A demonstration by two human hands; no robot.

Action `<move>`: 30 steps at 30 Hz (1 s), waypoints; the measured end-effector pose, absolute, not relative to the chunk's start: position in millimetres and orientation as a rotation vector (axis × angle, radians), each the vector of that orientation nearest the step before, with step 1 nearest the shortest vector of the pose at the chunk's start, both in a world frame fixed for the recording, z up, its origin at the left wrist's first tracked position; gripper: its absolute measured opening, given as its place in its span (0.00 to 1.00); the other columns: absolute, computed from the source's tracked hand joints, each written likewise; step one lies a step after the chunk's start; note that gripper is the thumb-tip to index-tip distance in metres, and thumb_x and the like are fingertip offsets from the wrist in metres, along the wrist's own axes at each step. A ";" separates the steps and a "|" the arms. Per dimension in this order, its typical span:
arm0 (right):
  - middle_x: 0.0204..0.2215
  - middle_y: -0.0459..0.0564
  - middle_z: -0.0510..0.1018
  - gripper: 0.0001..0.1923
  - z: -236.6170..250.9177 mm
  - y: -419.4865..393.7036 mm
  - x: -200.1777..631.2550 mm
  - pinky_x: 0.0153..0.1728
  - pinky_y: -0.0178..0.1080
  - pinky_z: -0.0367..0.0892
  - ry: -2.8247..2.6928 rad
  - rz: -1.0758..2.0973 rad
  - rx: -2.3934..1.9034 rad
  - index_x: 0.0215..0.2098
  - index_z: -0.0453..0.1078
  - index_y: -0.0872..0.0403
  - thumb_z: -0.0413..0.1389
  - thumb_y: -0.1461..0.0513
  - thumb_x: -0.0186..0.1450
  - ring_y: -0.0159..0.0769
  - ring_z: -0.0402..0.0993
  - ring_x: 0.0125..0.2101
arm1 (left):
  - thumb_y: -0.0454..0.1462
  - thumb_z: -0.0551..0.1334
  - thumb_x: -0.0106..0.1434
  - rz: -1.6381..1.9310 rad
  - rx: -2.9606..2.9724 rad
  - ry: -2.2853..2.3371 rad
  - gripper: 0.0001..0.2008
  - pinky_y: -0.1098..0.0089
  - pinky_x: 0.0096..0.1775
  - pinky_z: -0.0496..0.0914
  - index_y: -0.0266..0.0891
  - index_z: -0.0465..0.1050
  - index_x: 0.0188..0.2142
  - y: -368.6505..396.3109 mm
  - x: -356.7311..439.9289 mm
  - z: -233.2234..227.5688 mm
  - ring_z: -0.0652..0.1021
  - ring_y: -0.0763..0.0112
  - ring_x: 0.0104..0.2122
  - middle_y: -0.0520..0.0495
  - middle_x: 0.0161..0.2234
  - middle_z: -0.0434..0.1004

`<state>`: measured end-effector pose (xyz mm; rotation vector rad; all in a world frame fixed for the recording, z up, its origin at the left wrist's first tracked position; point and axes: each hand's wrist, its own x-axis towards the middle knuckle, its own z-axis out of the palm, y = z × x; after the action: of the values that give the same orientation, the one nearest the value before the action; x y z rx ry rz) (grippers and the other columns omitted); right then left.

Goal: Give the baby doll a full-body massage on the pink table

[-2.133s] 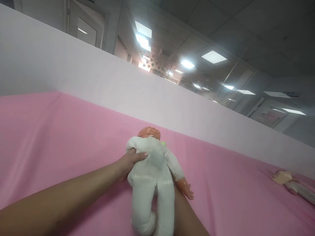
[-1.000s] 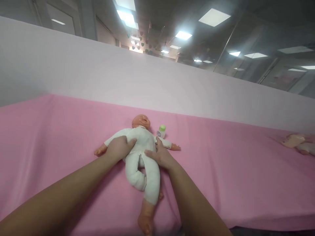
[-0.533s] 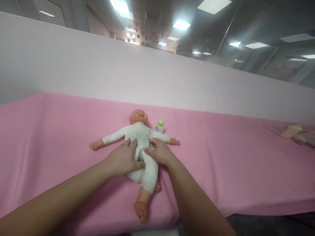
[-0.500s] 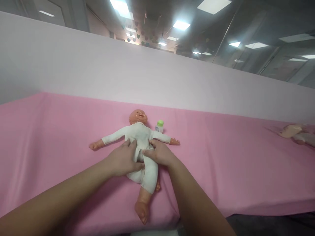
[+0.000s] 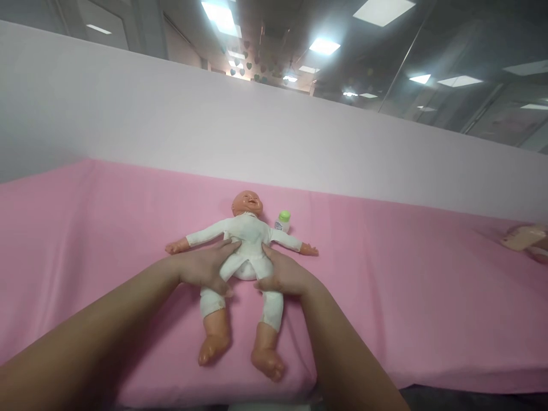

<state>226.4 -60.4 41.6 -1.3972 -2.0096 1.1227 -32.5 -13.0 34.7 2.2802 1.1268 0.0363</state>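
While doll (image 5: 250, 230) lies face-up, hands (image 5: 203, 267) (image 5: 286, 273) spread, touching thighs (image 5: 262, 265)

No text, brand or number can be read. The one label in sight is the small one (image 5: 278, 225) on the bottle (image 5: 285, 222), low on its side, beneath the green cap (image 5: 285, 215). It carries dark marks in short rows, but they are too small and blurred to make out as letters or digits, or to tell the language.
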 end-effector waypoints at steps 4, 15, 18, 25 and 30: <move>0.57 0.55 0.74 0.39 30.7 -53.9 230.1 0.53 0.49 0.68 -1.928 1.007 -1.453 0.65 0.64 0.48 0.66 0.50 0.57 0.51 0.71 0.55 | 0.60 0.62 0.59 0.170 2.161 1.088 0.48 0.54 0.64 0.58 0.43 0.52 0.72 -3.2 -40.8 37.0 0.56 0.44 0.69 0.41 0.72 0.50; 0.23 0.41 0.71 0.19 20.5 -49.7 235.5 0.27 0.35 0.65 -1.686 1.361 -1.377 0.32 0.61 0.51 0.64 0.49 0.61 0.32 0.69 0.23 | 0.60 0.67 0.52 0.181 2.181 1.106 0.58 0.53 0.65 0.57 0.43 0.44 0.73 8.2 -49.1 25.0 0.54 0.45 0.70 0.37 0.73 0.43; 0.22 0.39 0.69 0.20 19.5 -51.1 223.2 0.25 0.34 0.63 -1.659 1.331 -1.410 0.32 0.59 0.51 0.65 0.51 0.60 0.31 0.68 0.21 | 0.66 0.63 0.52 0.145 2.325 1.289 0.62 0.48 0.66 0.53 0.37 0.41 0.74 -7.7 -28.6 23.9 0.48 0.41 0.71 0.29 0.73 0.39; 0.22 0.37 0.66 0.18 13.9 -57.7 207.3 0.25 0.33 0.60 -1.741 1.259 -1.430 0.31 0.59 0.50 0.65 0.54 0.58 0.29 0.63 0.22 | 0.60 0.71 0.43 0.103 2.345 1.392 0.59 0.55 0.52 0.69 0.38 0.56 0.69 -24.4 -25.3 39.9 0.73 0.40 0.57 0.30 0.60 0.70; 0.25 0.40 0.69 0.18 24.1 -71.7 204.2 0.26 0.33 0.55 -1.932 1.097 -1.464 0.29 0.63 0.51 0.67 0.53 0.57 0.30 0.63 0.26 | 0.56 0.74 0.40 0.114 2.317 1.412 0.46 0.59 0.44 0.71 0.44 0.69 0.58 -40.9 -41.9 48.4 0.78 0.45 0.48 0.38 0.52 0.77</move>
<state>204.2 -71.7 24.1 -1.4639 -1.9324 1.0971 -41.9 -40.9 48.4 2.3171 1.4116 0.1143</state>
